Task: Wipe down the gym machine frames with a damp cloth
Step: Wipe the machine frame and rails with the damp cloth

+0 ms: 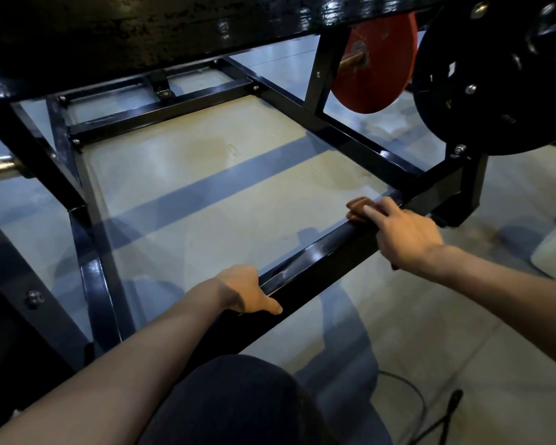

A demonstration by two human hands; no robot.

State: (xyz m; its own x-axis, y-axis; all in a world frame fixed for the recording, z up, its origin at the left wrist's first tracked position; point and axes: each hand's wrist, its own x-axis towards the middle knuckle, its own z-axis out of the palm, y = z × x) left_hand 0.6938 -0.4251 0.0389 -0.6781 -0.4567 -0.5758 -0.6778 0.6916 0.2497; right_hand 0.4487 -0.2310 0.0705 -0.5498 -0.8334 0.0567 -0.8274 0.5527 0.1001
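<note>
Knee (238,403), in dark fabric, sits lowest in view. One brown cloth (360,208), crumpled, lies on the near bar (318,255) of the frame, toward its right corner, under the fingertips of the right hand (405,234), which presses it flat-fingered. Left hand (244,289) clasps the same bar, well apart from the cloth. Bars are glossy black square tube. Two round plates hang right: one red (373,65), one black (495,88).

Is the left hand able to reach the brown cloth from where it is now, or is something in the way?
Probably yes. The left hand grips the same black bar that the brown cloth lies on, and the bar between them is bare. Only the right hand covers the cloth and would need to give way.
</note>
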